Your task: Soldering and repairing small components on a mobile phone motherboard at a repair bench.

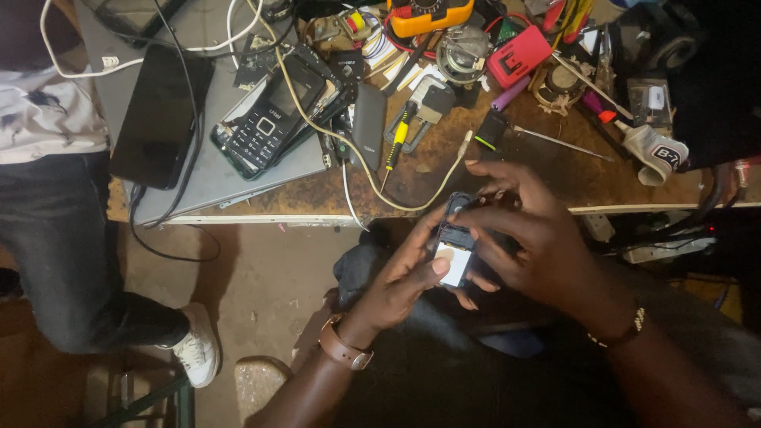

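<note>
I hold a small black phone (454,238) with its back cover off, just below the workbench's front edge. My left hand (400,277) cradles it from below, and its thumb rests on a white rectangular part (454,262) in the open back. My right hand (531,238) grips the phone's right side, fingers curled over its top end. A beige cable (372,170) runs from the bench to the top of the phone.
The worn wooden workbench (444,170) is cluttered: a keypad phone (265,127), a black tablet (158,115) on a grey laptop, a yellow-handled screwdriver (396,143), a red box (519,54), an orange meter (428,14), loose tools. Another person's leg in dark jeans (55,238) and a white shoe (194,345) stand left.
</note>
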